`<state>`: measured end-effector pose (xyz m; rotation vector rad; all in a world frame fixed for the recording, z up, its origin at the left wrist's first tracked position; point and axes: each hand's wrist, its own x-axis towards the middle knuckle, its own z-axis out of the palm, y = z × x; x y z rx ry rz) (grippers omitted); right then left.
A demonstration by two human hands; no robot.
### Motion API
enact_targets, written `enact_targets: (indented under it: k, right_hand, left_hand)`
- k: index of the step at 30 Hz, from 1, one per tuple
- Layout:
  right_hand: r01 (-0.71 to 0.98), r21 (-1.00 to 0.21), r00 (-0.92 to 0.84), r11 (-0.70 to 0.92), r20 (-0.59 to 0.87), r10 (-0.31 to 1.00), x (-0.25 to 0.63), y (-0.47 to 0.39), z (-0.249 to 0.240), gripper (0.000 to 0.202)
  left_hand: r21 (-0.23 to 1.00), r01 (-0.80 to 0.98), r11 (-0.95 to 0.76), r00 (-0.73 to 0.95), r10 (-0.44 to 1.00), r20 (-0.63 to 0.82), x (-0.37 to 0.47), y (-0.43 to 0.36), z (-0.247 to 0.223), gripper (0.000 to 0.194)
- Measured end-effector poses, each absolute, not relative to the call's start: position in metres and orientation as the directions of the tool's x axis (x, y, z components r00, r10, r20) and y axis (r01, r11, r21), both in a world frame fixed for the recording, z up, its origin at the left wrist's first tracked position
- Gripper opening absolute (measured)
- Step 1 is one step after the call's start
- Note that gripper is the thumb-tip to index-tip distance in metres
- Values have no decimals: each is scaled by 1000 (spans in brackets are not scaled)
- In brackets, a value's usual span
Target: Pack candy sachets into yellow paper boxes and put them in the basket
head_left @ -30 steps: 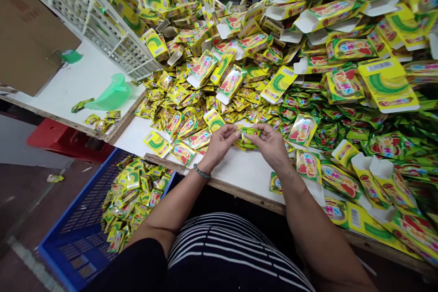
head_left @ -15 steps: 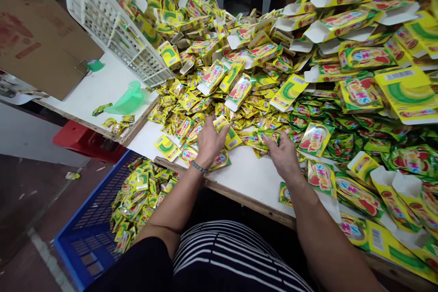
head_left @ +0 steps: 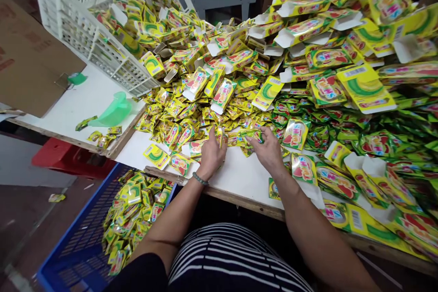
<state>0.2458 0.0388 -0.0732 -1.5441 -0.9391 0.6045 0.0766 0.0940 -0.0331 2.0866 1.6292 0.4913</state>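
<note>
Crowding the white-topped wooden table [head_left: 248, 178] from the middle to the right is a high heap of yellow-and-green printed cardboard boxes [head_left: 308, 27], many with white flaps standing out. In front of it lie a mound of small yellow foil sachets [head_left: 167, 105] and, to its right, a bank of glossy green foil packets [head_left: 321, 137]. At upper left, a white plastic lattice basket [head_left: 99, 52] holds more boxes, which run out onto the heap. On the adjoining white table [head_left: 92, 96] are a translucent green plastic scoop [head_left: 118, 110] and a brown cardboard carton [head_left: 30, 59]. Below, a red plastic stool [head_left: 65, 157] stands behind a blue plastic crate [head_left: 77, 242] partly filled with yellow packets.

Both forearms reach forward from the lower corners, palms turned inward, hands well apart. The left hand [head_left: 212, 153], a green beaded bracelet [head_left: 200, 179] at its wrist, has its grip closed around a small yellow printed carton [head_left: 222, 138] turned edge-on. The right hand [head_left: 268, 149] has its grip pinched, thumb against fingers, on a small green foil sachet [head_left: 251, 134]. Both items are just in front of the yellow mound, near the table's bare front strip. Flat yellow cartons [head_left: 156, 155] lie left of the left hand; others crowd the right forearm.
</note>
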Motion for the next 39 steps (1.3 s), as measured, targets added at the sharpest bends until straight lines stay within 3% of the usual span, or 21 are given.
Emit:
enact_targets:
  k: [2, 5, 8, 11, 17, 21, 26, 29, 34, 39]
  right_hand:
    - [216, -976, 567, 13, 136, 812, 247, 39, -69, 46]
    - [227, -972, 562, 54, 176, 808, 254, 38, -61, 41]
    - [309, -951, 505, 25, 186, 843, 263, 34, -55, 37]
    - [376, -926, 464, -33, 157, 871, 269, 32, -53, 35]
    - [337, -941, 601, -26, 194, 775, 268, 33, -52, 38]
    - [469, -875, 444, -123, 113, 889, 266, 32, -50, 32]
    - [515, -857, 340, -1, 203, 918, 268, 31, -50, 30]
    - [461, -886, 418, 39, 256, 872, 265, 34, -54, 34]
    - [438, -896, 619, -67, 247, 745, 246, 36, -59, 32]
    - [361, -930, 581, -70, 166, 796, 241, 33, -57, 31]
  left_hand:
    - [674, 712, -200, 270, 963, 0, 75, 91, -38, 51]
    - [911, 385, -148, 421, 907, -31, 78, 92, -39, 38]
    - [991, 136, 2, 479, 875, -68, 82, 99, -34, 42]
    - [994, 71, 81, 433, 895, -104, 83, 107, -32, 44]
    - [991, 59, 123, 491, 861, -136, 86, 110, -42, 45]
    - [990, 41, 132, 503, 854, -134, 89, 104, -43, 44]
    - [982, 134, 132, 576, 796, -185, 89, 100, -36, 42]
    - [972, 121, 204, 562, 793, -236, 90, 97, -36, 44]
    - [957, 37, 289, 575, 777, -257, 93, 95, -40, 49]
    - [910, -98, 403, 506, 808, -303, 92, 97, -43, 48]
